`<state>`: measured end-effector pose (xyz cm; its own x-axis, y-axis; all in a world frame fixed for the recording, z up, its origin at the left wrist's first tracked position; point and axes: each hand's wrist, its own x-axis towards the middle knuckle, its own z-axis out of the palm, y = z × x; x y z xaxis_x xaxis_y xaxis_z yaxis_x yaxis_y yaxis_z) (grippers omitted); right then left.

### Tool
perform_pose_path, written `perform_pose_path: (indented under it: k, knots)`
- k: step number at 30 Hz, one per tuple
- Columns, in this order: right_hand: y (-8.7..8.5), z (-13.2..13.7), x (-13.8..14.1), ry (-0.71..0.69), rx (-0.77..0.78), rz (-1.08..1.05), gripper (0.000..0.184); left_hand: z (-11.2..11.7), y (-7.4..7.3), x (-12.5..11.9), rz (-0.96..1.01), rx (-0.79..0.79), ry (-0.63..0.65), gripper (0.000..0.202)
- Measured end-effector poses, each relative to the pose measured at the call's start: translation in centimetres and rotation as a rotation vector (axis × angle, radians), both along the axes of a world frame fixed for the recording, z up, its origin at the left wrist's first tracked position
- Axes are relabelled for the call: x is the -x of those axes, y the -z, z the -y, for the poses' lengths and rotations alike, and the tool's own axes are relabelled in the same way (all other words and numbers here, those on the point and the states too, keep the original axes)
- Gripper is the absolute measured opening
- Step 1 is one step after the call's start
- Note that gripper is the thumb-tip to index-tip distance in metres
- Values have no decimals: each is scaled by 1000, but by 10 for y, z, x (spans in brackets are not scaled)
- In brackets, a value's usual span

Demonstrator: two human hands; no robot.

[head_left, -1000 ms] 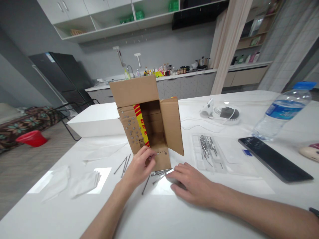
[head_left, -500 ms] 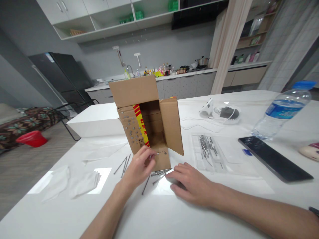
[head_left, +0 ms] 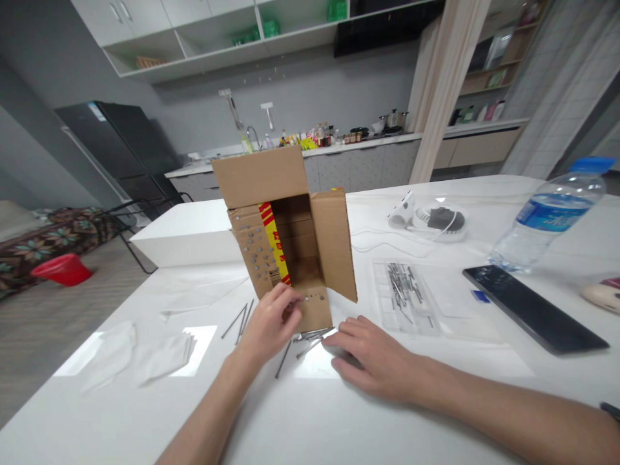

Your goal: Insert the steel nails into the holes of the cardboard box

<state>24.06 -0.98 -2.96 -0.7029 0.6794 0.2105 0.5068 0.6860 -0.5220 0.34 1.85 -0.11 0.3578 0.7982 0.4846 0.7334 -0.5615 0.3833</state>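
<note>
An open cardboard box (head_left: 300,252) stands on the white table, flaps spread. Several nail heads (head_left: 259,249) dot its left flap, and a few small ones (head_left: 310,298) show on the bottom flap. My left hand (head_left: 276,320) is at that bottom flap's left edge, fingers curled in a pinch; whatever they hold is hidden. My right hand (head_left: 368,355) rests palm down on the table, thumb apart from the loosely bent fingers. Its fingertips are beside a small pile of long nails (head_left: 312,337). More loose nails (head_left: 239,321) lie left of my left hand.
A clear plastic case (head_left: 404,290) with nails is right of the box. Beyond it are a black phone-like slab (head_left: 533,310), a water bottle (head_left: 547,213) and a white corded device (head_left: 438,223). White tissues (head_left: 162,355) lie on the left.
</note>
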Motion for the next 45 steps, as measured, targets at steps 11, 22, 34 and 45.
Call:
perform_pose_path:
  k: [11,22,34,45]
  knots:
    - [-1,-1,0,-5,9,0,18,-2,0,1,-59,18,-51,12]
    - [0,0,0,-6,0,9,17,-5,1,2,-75,-22,-65,12]
    - [-2,0,0,-5,2,12,18,3,-8,-1,97,-260,-90,8]
    - [-1,-1,0,-3,-2,0,20,6,-11,-5,34,-155,101,10]
